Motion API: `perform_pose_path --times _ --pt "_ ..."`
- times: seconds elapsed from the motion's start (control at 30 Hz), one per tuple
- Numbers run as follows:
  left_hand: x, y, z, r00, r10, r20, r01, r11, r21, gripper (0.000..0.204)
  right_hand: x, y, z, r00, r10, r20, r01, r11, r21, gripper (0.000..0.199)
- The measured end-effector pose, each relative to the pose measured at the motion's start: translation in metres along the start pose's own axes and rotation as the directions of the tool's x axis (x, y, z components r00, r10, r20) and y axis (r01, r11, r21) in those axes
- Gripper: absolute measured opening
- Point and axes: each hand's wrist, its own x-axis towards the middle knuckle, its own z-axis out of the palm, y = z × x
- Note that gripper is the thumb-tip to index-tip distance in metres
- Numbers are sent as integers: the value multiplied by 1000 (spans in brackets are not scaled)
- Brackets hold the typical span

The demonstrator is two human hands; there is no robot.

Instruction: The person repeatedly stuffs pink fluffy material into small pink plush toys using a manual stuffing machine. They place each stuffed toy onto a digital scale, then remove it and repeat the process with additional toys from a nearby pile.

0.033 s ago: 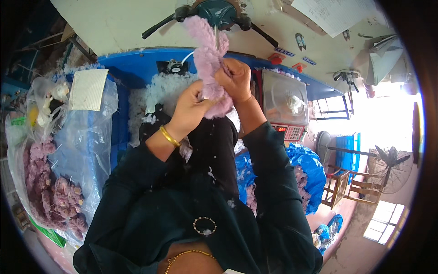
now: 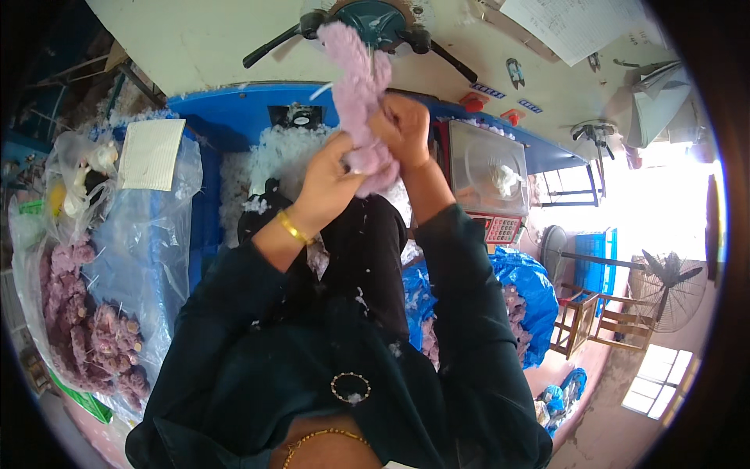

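A fluffy pink plush toy piece (image 2: pixel 355 94) hangs in front of a dark green machine head (image 2: pixel 370 23), with a thin metal tube (image 2: pixel 372 56) running down into or behind its fur; which of the two, I cannot tell. My left hand (image 2: pixel 332 176) pinches the lower end of the plush between thumb and fingers. Higher up, on its right side, my right hand (image 2: pixel 404 129) is closed round the fur. The plush's lower end is slightly blurred. Two black-gripped handles (image 2: pixel 269 47) stick out from either side of the machine head.
White stuffing fluff (image 2: pixel 285 152) lies heaped in the blue bin below. More pink plush pieces (image 2: pixel 113 336) fill a clear bag at left; others sit in a blue bag (image 2: pixel 527 297) at right. A scale (image 2: pixel 488 172), snippers (image 2: pixel 515 72) and papers (image 2: pixel 578 27) are at right.
The lower end of the plush has shifted slightly upward, and my left hand has moved a little with it. My right hand stays nearly in place, still gripping.
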Motion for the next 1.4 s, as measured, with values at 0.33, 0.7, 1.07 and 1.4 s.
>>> perform_pose_path --times 0.33,0.7,1.07,1.4 --pt "25 -8 -7 950 292 108 -303 789 535 14 12 -5 2 993 -5 -120 -7 995 -97 20" --pt "9 42 -8 928 -319 191 345 930 -123 22 16 -40 -3 961 220 -169 -264 911 -316 22" --pt "6 23 -27 938 -344 40 343 939 25 46 22 -36 6 937 303 -173 -335 918 -210 22" --pt "14 20 -52 757 -348 554 638 578 -509 39 -7 -42 -11 868 485 103 -494 826 270 23"
